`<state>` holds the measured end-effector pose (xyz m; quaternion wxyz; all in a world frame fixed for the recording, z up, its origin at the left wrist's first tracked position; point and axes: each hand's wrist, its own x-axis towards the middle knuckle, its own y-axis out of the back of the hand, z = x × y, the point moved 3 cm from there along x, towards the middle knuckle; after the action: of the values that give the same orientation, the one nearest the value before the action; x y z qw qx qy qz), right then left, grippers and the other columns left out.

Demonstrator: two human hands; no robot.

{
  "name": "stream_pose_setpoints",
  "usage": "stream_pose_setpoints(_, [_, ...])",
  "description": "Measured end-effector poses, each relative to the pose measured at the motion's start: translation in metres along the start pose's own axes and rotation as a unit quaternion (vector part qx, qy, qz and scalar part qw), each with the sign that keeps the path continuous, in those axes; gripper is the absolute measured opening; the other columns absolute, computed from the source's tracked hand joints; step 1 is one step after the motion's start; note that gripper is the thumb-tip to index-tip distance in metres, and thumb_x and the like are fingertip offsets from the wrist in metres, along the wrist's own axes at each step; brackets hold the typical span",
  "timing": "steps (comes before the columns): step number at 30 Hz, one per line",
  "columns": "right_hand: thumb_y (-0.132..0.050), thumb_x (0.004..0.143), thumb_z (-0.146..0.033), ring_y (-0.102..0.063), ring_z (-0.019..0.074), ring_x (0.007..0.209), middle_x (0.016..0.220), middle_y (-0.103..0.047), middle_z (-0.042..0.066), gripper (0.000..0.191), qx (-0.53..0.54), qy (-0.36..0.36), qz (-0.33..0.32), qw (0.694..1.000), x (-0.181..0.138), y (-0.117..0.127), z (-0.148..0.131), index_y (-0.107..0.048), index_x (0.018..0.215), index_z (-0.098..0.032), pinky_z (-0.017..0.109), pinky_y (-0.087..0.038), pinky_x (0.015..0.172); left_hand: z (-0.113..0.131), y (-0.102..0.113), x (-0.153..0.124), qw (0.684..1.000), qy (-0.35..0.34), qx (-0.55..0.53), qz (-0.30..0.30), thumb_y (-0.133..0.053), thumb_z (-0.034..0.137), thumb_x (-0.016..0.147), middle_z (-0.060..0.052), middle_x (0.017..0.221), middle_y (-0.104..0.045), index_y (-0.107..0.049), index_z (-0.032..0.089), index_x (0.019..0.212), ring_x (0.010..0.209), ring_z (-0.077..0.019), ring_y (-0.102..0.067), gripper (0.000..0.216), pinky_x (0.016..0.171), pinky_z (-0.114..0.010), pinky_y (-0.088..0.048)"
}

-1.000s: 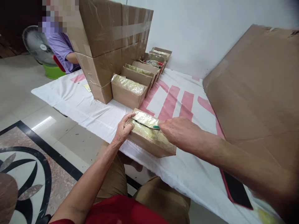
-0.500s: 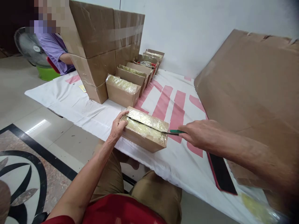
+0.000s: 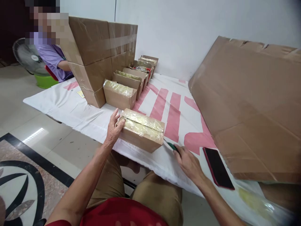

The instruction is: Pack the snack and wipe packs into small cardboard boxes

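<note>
A taped cardboard box lies on the white cloth in front of me, a slit running lengthwise along its yellowish-taped top. My left hand steadies its left end, the thumb over the top edge and the fingers somewhat apart. In my right hand is a cutter with a green handle. Its thin blade points at the lower right end of the box; whether the tip touches the cardboard I cannot tell.
A row of small boxes, several of them open, runs back beside tall stacked cartons. To the right a phone lies near a large cardboard carton. A person in a purple sleeve sits behind the stack, near a fan.
My right hand has drawn the cutter out of the top slit and down past the box's right end. The left hand's fingers have loosened and lifted slightly. The camera view has shifted.
</note>
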<state>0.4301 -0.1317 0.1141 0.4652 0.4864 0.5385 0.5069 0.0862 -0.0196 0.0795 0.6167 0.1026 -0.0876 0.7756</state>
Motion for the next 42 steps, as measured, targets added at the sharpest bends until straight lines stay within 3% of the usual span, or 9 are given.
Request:
stream_pose_setpoints(4, [-0.043,0.105,-0.028,-0.071,0.0347,0.116,0.125,-0.074,0.019,0.037,0.003,0.027,0.043,0.999,-0.003,-0.020,-0.003,-0.068,0.128,-0.014,0.047,-0.055,0.094,0.007,0.011,-0.013,0.998,-0.010,0.061,0.013,-0.071,0.058,0.086,-0.017,0.152,-0.058,-0.066,0.020,0.133,0.144,-0.0374,-0.053,0.060,0.122,-0.057,-0.039])
stream_pose_setpoints(10, [-0.045,0.106,-0.042,-0.065,0.0309,0.124,0.130,-0.070,0.017,0.040,0.146,0.054,0.177,0.972,0.013,0.022,-0.032,-0.066,0.129,-0.017,0.045,-0.051,0.104,0.012,0.015,-0.030,0.994,-0.027,0.101,0.023,-0.073,0.048,0.087,-0.016,0.149,-0.061,-0.069,0.020,0.129,0.143,-0.0339,-0.054,0.051,0.122,-0.053,-0.040])
stream_pose_setpoints(15, [-0.054,0.102,-0.050,-0.068,0.0321,0.111,0.120,-0.073,0.015,0.039,0.160,0.084,0.275,0.944,0.034,0.025,-0.060,-0.069,0.121,-0.019,0.046,-0.053,0.095,0.008,0.010,-0.031,0.999,-0.019,0.032,0.014,-0.076,0.045,0.086,-0.016,0.157,-0.052,-0.067,0.023,0.130,0.148,-0.0338,-0.049,0.050,0.120,-0.051,-0.041])
stream_pose_setpoints(21, [-0.066,0.099,-0.021,-0.069,0.0233,0.101,0.109,-0.073,0.008,0.015,0.200,0.192,0.371,0.886,0.019,0.039,-0.073,-0.064,0.114,-0.024,0.038,-0.052,0.089,0.006,0.017,-0.025,0.992,0.043,-0.116,0.018,-0.077,0.032,0.073,-0.013,0.158,-0.054,-0.067,0.022,0.110,0.151,-0.0349,-0.045,0.039,0.121,-0.052,-0.039])
stream_pose_setpoints(26, [-0.062,0.099,-0.019,-0.067,0.0246,0.097,0.106,-0.073,0.009,0.009,0.150,0.318,0.298,0.887,-0.011,0.042,-0.086,-0.064,0.108,-0.021,0.040,-0.047,0.086,0.026,0.040,-0.030,0.987,-0.001,-0.159,0.031,-0.064,0.033,0.072,-0.011,0.146,-0.065,-0.071,0.023,0.099,0.149,-0.0356,-0.048,0.030,0.122,-0.056,-0.037])
stream_pose_setpoints(29, [-0.055,0.104,-0.034,-0.066,0.0281,0.102,0.110,-0.074,0.012,0.020,0.152,0.337,0.258,0.893,-0.016,0.041,-0.085,-0.067,0.109,-0.019,0.044,-0.046,0.088,0.045,0.041,-0.037,0.996,-0.093,0.015,0.007,-0.065,0.032,0.082,-0.010,0.144,-0.067,-0.075,0.023,0.100,0.146,-0.0343,-0.052,0.022,0.122,-0.056,-0.038])
stream_pose_setpoints(34, [-0.054,0.105,-0.020,-0.070,0.0216,0.102,0.108,-0.078,0.007,0.016,0.199,0.281,0.246,0.906,0.008,0.056,-0.091,-0.068,0.112,-0.019,0.037,-0.050,0.090,0.054,0.017,-0.049,0.928,-0.238,0.280,-0.065,-0.060,0.014,0.086,-0.009,0.134,-0.072,-0.076,0.023,0.095,0.141,-0.0323,-0.055,0.021,0.117,-0.057,-0.043])
stream_pose_setpoints(37, [-0.048,0.108,-0.023,-0.072,0.0209,0.105,0.113,-0.079,0.007,0.024,0.185,0.283,0.158,0.928,0.029,0.061,-0.110,-0.071,0.114,-0.019,0.035,-0.053,0.094,0.054,0.009,-0.054,0.893,-0.273,0.351,-0.074,-0.055,0.007,0.087,-0.010,0.134,-0.072,-0.075,0.023,0.103,0.138,-0.0315,-0.057,0.030,0.118,-0.058,-0.040])
stream_pose_setpoints(42, [-0.044,0.109,-0.038,-0.064,0.0342,0.127,0.139,-0.070,0.018,0.043,0.048,0.274,0.123,0.953,0.056,0.054,-0.127,-0.069,0.131,-0.011,0.049,-0.051,0.105,0.056,0.000,-0.061,0.843,-0.317,0.416,-0.126,-0.051,0.000,0.086,-0.009,0.138,-0.072,-0.069,0.022,0.127,0.144,-0.0325,-0.053,0.049,0.125,-0.061,-0.030])
